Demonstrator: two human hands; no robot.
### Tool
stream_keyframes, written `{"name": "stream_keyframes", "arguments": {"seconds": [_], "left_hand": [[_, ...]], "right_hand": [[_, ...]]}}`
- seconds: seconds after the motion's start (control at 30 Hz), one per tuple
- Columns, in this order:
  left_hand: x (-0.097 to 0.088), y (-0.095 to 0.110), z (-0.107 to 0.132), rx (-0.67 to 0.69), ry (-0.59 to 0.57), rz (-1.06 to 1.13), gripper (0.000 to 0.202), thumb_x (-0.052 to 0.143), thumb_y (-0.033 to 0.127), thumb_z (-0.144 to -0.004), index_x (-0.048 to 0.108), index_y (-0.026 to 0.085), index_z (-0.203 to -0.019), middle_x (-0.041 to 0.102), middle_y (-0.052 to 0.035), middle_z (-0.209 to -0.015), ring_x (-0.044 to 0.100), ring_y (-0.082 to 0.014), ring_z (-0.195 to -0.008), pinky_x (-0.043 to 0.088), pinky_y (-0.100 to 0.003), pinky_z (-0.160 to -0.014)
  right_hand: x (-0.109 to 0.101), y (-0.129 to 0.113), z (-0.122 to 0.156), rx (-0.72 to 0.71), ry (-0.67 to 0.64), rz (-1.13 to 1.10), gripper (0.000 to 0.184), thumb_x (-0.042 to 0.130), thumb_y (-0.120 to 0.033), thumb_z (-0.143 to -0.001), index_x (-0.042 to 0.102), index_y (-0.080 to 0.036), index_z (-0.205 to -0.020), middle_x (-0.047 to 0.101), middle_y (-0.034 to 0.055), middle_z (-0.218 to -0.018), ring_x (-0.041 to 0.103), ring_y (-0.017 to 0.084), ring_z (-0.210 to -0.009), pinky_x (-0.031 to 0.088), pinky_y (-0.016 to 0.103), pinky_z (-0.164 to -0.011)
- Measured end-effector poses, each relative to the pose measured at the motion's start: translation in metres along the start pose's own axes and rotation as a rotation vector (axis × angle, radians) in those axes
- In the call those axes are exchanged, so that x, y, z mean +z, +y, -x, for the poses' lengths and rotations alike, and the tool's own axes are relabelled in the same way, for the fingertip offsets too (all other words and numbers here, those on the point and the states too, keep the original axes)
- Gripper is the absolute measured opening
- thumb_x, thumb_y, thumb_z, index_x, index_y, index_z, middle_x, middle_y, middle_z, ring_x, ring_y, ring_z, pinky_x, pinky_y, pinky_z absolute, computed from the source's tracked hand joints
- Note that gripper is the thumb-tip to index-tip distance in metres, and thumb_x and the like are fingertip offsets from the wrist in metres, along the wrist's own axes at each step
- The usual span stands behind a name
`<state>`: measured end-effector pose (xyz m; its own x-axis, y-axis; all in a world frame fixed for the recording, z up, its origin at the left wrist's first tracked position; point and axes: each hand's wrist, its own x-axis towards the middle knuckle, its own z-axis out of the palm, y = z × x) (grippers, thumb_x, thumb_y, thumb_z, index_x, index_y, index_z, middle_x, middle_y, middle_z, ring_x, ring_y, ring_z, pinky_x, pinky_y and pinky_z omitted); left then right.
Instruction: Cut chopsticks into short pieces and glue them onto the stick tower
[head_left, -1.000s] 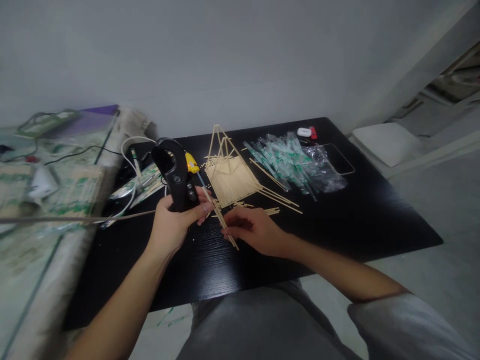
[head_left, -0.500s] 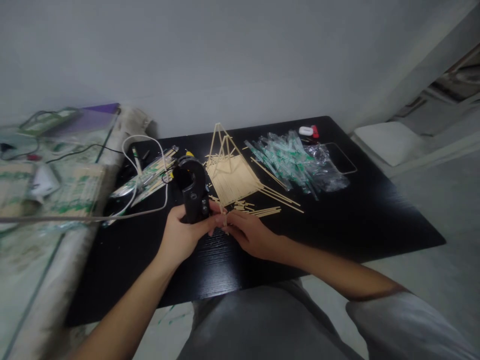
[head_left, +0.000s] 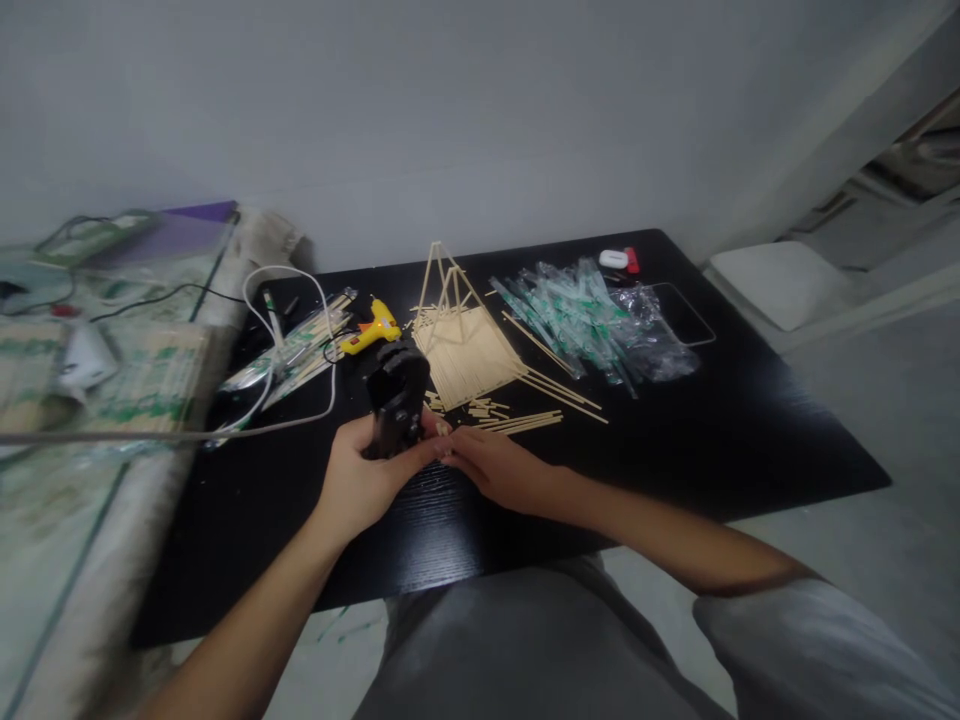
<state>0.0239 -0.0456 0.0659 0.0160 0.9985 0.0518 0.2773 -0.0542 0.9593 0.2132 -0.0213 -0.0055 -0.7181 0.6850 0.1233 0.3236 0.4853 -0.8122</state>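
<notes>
My left hand (head_left: 365, 480) is closed around a black hand tool (head_left: 396, 398), held upright over the black table (head_left: 712, 440). My right hand (head_left: 495, 466) lies beside it with its fingertips pinched at the tool's lower end; a thin wooden stick may be between them, but it is too small to be sure. Just beyond the hands stands a structure of thin wooden sticks (head_left: 459, 340), a flat mat with a pointed frame rising from it. Loose sticks (head_left: 517, 420) lie to its right.
A yellow glue gun (head_left: 373, 330) lies behind the tool, with a white cable (head_left: 285, 290) looping at the left. Clear wrappers with green print (head_left: 592, 320) are heaped at the back right, near a small white and red object (head_left: 616, 261). Packets of sticks (head_left: 300, 350) lie left.
The left hand has lowered and turned the black tool toward the right hand. The long stick the right hand held a second ago no longer shows. The glue gun now shows behind the tool.
</notes>
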Motion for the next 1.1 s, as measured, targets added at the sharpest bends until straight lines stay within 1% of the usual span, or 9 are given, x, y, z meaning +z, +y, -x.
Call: {"name": "stream_keyframes", "arguments": {"seconds": [0.13,0.33,0.57,0.7,0.8,0.9,0.93,1.0,1.1], "left_hand": [[-0.003,0.0,0.004,0.048,-0.029,-0.045,0.013,0.08,0.029,-0.076,0.076,0.017,-0.08,0.077,-0.0032,-0.082,0.072,-0.0177,-0.076,0.061,-0.029,-0.075],[-0.003,0.0,0.007,0.046,-0.007,-0.03,0.014,0.08,0.029,-0.077,0.077,0.017,-0.083,0.079,-0.0046,-0.087,0.074,-0.0194,-0.079,0.062,-0.031,-0.078],[-0.002,-0.007,0.01,-0.032,0.019,0.03,0.017,0.081,0.032,-0.076,0.078,0.016,-0.081,0.079,-0.0061,-0.086,0.073,-0.0188,-0.071,0.062,-0.029,-0.068],[-0.004,-0.008,0.01,-0.049,0.017,0.027,0.018,0.081,0.033,-0.076,0.078,0.016,-0.081,0.079,-0.0071,-0.087,0.072,-0.0176,-0.068,0.061,-0.028,-0.063],[-0.006,-0.007,0.01,-0.039,0.016,0.004,0.018,0.081,0.034,-0.076,0.079,0.017,-0.083,0.079,-0.0059,-0.083,0.072,-0.0175,-0.068,0.061,-0.028,-0.064],[-0.005,-0.007,0.009,-0.033,0.026,-0.004,0.019,0.081,0.034,-0.076,0.079,0.017,-0.084,0.079,-0.0057,-0.083,0.072,-0.0177,-0.068,0.062,-0.029,-0.064],[-0.005,-0.006,0.009,-0.033,0.029,-0.004,0.02,0.081,0.035,-0.076,0.079,0.017,-0.084,0.079,-0.0061,-0.084,0.072,-0.0179,-0.069,0.062,-0.029,-0.065],[-0.004,-0.006,0.01,-0.028,0.022,-0.012,0.022,0.08,0.037,-0.077,0.078,0.016,-0.083,0.079,-0.0069,-0.086,0.072,-0.0186,-0.07,0.062,-0.03,-0.066],[-0.011,-0.003,0.01,0.008,-0.01,-0.086,0.025,0.076,0.04,-0.081,0.076,0.017,-0.088,0.079,-0.0063,-0.092,0.073,-0.0197,-0.076,0.061,-0.032,-0.072]], "right_hand": [[-0.004,-0.005,0.0,0.05,-0.066,-0.028,0.018,0.047,-0.019,-0.105,0.063,-0.017,-0.11,0.072,0.0087,-0.104,0.067,0.021,-0.096,0.05,0.033,-0.086],[-0.006,-0.007,-0.002,0.062,-0.08,-0.011,0.019,0.048,-0.019,-0.104,0.067,-0.017,-0.108,0.075,0.0077,-0.103,0.07,0.02,-0.095,0.05,0.03,-0.085],[-0.003,-0.004,-0.005,0.044,-0.089,0.011,0.025,0.047,-0.021,-0.104,0.067,-0.02,-0.121,0.075,0.008,-0.113,0.07,0.022,-0.107,0.051,0.032,-0.092],[-0.009,-0.009,-0.006,0.045,-0.109,0.041,0.025,0.049,-0.02,-0.104,0.067,-0.019,-0.122,0.076,0.0096,-0.113,0.071,0.022,-0.106,0.052,0.032,-0.093],[-0.014,-0.016,-0.008,0.007,-0.089,0.036,0.029,0.05,-0.022,-0.104,0.064,-0.016,-0.128,0.075,0.0125,-0.116,0.071,0.023,-0.106,0.051,0.033,-0.093],[-0.015,-0.019,-0.01,-0.054,-0.027,-0.019,0.035,0.047,-0.026,-0.106,0.058,-0.018,-0.138,0.074,0.0111,-0.12,0.071,0.023,-0.108,0.051,0.032,-0.095],[-0.015,-0.019,-0.01,-0.068,-0.016,-0.035,0.034,0.047,-0.026,-0.106,0.059,-0.019,-0.137,0.074,0.0104,-0.12,0.071,0.022,-0.109,0.051,0.032,-0.095],[-0.013,-0.017,-0.01,-0.078,-0.014,-0.041,0.029,0.046,-0.026,-0.106,0.066,-0.019,-0.126,0.075,0.0098,-0.115,0.072,0.022,-0.107,0.051,0.03,-0.093],[-0.011,-0.014,-0.009,-0.058,-0.021,-0.004,0.025,0.047,-0.024,-0.105,0.07,-0.017,-0.113,0.077,0.0099,-0.104,0.073,0.021,-0.096,0.051,0.029,-0.085]]}}
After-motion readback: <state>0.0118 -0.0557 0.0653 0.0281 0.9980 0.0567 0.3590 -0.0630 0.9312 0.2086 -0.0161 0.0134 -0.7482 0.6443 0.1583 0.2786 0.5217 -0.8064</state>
